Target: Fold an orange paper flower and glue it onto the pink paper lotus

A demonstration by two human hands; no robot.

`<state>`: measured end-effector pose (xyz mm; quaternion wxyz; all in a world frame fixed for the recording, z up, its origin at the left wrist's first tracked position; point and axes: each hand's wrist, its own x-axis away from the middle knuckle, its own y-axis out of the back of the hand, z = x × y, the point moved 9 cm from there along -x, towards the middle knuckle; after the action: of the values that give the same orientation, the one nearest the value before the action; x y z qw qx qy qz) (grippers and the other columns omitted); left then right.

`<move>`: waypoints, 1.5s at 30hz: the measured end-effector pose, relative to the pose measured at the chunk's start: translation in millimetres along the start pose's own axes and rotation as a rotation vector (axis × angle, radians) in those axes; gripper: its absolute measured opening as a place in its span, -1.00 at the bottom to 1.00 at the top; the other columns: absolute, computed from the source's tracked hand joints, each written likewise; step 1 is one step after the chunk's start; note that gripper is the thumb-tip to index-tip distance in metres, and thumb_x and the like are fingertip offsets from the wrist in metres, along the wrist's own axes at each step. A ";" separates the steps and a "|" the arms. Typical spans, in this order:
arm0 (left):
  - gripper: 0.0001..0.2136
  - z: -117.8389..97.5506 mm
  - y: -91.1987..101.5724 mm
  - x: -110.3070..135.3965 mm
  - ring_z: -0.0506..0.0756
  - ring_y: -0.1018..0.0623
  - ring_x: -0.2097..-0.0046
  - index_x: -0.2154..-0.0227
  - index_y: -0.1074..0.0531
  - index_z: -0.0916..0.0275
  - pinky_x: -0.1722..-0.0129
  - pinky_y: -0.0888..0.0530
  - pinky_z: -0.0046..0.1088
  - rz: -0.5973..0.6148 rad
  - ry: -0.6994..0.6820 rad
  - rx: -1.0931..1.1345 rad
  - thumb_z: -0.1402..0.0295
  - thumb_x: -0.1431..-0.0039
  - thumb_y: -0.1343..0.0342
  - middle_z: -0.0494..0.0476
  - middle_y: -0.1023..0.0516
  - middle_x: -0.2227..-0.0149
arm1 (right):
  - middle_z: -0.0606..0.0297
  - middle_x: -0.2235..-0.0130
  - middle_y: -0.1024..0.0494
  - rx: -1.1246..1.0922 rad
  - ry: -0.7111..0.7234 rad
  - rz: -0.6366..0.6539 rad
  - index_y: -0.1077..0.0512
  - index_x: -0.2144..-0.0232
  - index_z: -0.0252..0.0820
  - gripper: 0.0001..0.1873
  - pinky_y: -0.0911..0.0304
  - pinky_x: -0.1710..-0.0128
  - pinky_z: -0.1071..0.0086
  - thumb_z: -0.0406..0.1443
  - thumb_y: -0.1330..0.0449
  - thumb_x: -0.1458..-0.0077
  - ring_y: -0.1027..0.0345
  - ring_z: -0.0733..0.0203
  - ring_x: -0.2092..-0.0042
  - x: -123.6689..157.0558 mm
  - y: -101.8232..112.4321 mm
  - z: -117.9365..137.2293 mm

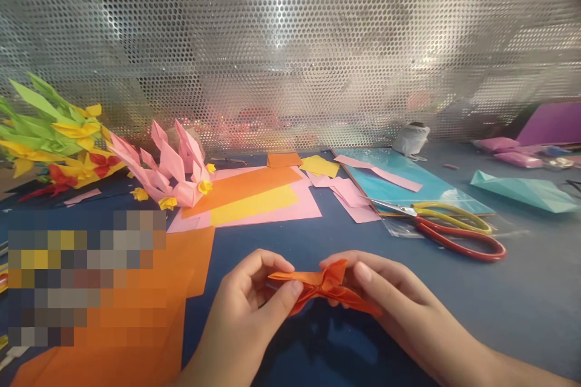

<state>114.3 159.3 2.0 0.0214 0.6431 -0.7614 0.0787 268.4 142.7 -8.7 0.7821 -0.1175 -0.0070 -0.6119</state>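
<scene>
Holding a small folded orange paper piece [324, 290] between them, both hands pinch it just above the blue table [521, 302]. The left hand [245, 308] grips its left tip with thumb and fingers closed on it. The right hand [385, 293] squeezes the bunched middle and right side. To fold it well, the fingers should press the crease flat and keep the tips lined up. Red-handled scissors [447, 233] lie beyond the right hand. An orange sheet [149, 308] lies beside the left hand.

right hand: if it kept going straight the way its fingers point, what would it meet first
The right hand points left across the folded orange paper, so it would likely meet the left hand first, though depth is hard to judge.
</scene>
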 end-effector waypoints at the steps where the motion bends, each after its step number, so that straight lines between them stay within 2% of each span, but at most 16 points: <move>1: -0.87 -0.3 0.4 0.2 -0.09 -0.54 0.41 0.46 -0.43 0.16 0.41 -0.44 -0.75 -0.008 0.005 -0.001 0.30 0.00 -0.27 -0.15 -0.50 0.48 | 0.30 0.21 -0.58 0.017 0.007 0.001 -0.50 0.18 -0.05 -0.67 -0.30 0.04 0.31 -0.01 -0.18 -0.13 -0.42 0.16 0.12 0.7 0.2 0.9; 4: -0.90 -0.5 2.8 0.6 -0.06 -0.57 0.39 0.47 -0.45 0.17 0.40 -0.45 -0.73 -0.037 0.038 -0.026 0.32 0.01 -0.27 -0.13 -0.54 0.48 | 0.31 0.19 -0.59 0.149 0.009 -0.014 -0.53 0.21 -0.03 -0.71 -0.32 0.04 0.35 -0.04 -0.23 -0.09 -0.44 0.16 0.12 1.0 0.1 4.1; 8: -0.92 -1.4 -2.9 -1.1 0.04 -0.60 0.35 0.48 -0.53 0.19 0.36 -0.51 -0.60 0.065 0.037 -0.082 0.32 0.05 -0.29 -0.03 -0.62 0.45 | 0.30 0.16 -0.59 0.312 0.069 -0.051 -0.54 0.36 -0.08 -0.67 -0.29 0.02 0.38 -0.03 -0.12 -0.18 -0.41 0.13 0.07 -0.9 0.3 12.8; 11: -0.94 0.7 -4.1 -1.8 0.08 -0.62 0.31 0.48 -0.57 0.17 0.31 -0.53 -0.54 0.109 0.049 -0.114 0.32 0.03 -0.29 0.00 -0.66 0.42 | 0.32 0.21 -0.57 0.390 0.109 -0.035 -0.53 0.27 -0.06 -0.68 -0.28 0.04 0.37 -0.05 -0.07 -0.22 -0.40 0.14 0.10 -1.1 -1.4 15.1; 14: -0.96 1.6 -5.2 -1.5 0.10 -0.63 0.28 0.47 -0.61 0.13 0.29 -0.54 -0.53 0.131 0.057 -0.116 0.33 0.04 -0.31 0.00 -0.67 0.40 | 0.32 0.23 -0.55 0.428 0.134 -0.008 -0.52 0.20 -0.06 -0.69 -0.27 0.06 0.37 -0.08 -0.05 -0.25 -0.39 0.16 0.12 -0.1 -3.6 15.8; 20: -0.90 0.6 -8.7 -2.2 0.10 -0.61 0.22 0.37 -0.63 0.11 0.23 -0.52 -0.55 0.167 0.030 -0.151 0.30 -0.06 -0.24 0.01 -0.67 0.32 | 0.34 0.27 -0.51 0.475 0.211 0.074 -0.51 0.29 -0.05 -0.69 -0.27 0.16 0.44 -0.18 0.02 -0.30 -0.38 0.23 0.21 2.9 -14.1 22.3; 24: -0.88 -2.1 -13.6 -1.8 0.09 -0.59 0.18 0.35 -0.63 0.13 0.19 -0.50 -0.55 0.223 -0.007 -0.159 0.31 -0.12 -0.19 0.03 -0.65 0.28 | 0.34 0.27 -0.52 0.492 0.219 0.059 -0.50 0.29 -0.04 -0.72 -0.28 0.15 0.44 -0.18 -0.01 -0.29 -0.37 0.22 0.20 3.3 -13.2 21.9; 27: -0.86 -5.9 -16.2 0.1 0.06 -0.57 0.22 0.37 -0.60 0.12 0.21 -0.47 -0.58 0.269 -0.035 -0.158 0.31 -0.18 -0.13 0.00 -0.62 0.31 | 0.32 0.25 -0.52 0.432 0.173 -0.001 -0.48 0.27 -0.05 -0.77 -0.29 0.09 0.39 -0.14 -0.06 -0.25 -0.38 0.20 0.17 3.5 -6.6 15.2; 31: -0.84 -11.5 -16.8 2.4 0.01 -0.52 0.24 0.40 -0.56 0.12 0.24 -0.43 -0.64 0.298 -0.089 -0.172 0.31 -0.22 -0.09 -0.04 -0.55 0.31 | 0.39 0.33 -0.51 0.180 0.120 -0.058 -0.34 0.13 -0.02 -0.78 -0.35 0.16 0.40 -0.14 -0.16 -0.19 -0.43 0.26 0.23 3.9 -0.7 6.9; 35: -0.90 -2.7 -17.2 2.8 0.02 -0.54 0.18 0.31 -0.52 0.08 0.17 -0.44 -0.60 0.292 -0.018 -0.107 0.36 -0.20 -0.10 -0.05 -0.56 0.27 | 0.39 0.37 -0.51 0.179 0.146 -0.057 -0.40 0.30 -0.09 -0.85 -0.35 0.19 0.44 -0.15 -0.17 -0.19 -0.43 0.29 0.26 0.9 -2.1 11.9; 38: -0.76 4.0 -19.4 3.9 0.04 -0.55 0.13 0.17 -0.46 0.04 0.15 -0.47 -0.55 0.292 0.013 -0.075 0.47 -0.12 -0.13 -0.04 -0.53 0.24 | 0.35 0.32 -0.54 0.263 0.164 -0.062 -0.47 0.32 -0.10 -0.83 -0.34 0.17 0.43 -0.15 -0.17 -0.18 -0.42 0.27 0.24 -0.8 -2.2 15.2; 41: -0.66 6.0 -27.3 6.8 0.07 -0.56 0.17 0.07 -0.40 0.05 0.21 -0.49 -0.50 0.369 -0.014 -0.162 0.51 -0.09 -0.11 0.00 -0.52 0.24 | 0.40 0.34 -0.53 0.151 0.146 -0.061 -0.44 0.25 -0.06 -0.84 -0.35 0.24 0.46 -0.18 -0.25 -0.11 -0.42 0.31 0.30 -0.2 -1.6 11.5; 43: -0.65 4.7 -33.4 9.0 0.06 -0.56 0.19 0.06 -0.39 0.05 0.23 -0.48 -0.49 0.441 -0.047 -0.210 0.54 -0.11 -0.06 0.01 -0.54 0.22 | 0.41 0.29 -0.51 0.038 0.129 -0.071 -0.38 0.29 -0.06 -0.79 -0.36 0.34 0.50 -0.20 -0.32 -0.05 -0.40 0.37 0.37 1.1 -0.5 8.0; 45: -0.69 4.0 -36.5 9.9 0.05 -0.55 0.21 0.13 -0.42 0.07 0.24 -0.47 -0.51 0.481 -0.053 -0.233 0.56 -0.12 -0.04 0.00 -0.55 0.23 | 0.36 0.18 -0.49 0.007 0.123 -0.086 -0.37 0.38 -0.11 -0.77 -0.37 0.34 0.50 -0.19 -0.35 0.00 -0.42 0.37 0.34 2.6 0.5 6.5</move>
<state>148.7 143.2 2.7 0.0561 0.4386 -0.8966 -0.0234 270.4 141.6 -2.1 0.7545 -0.0766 0.0336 -0.6510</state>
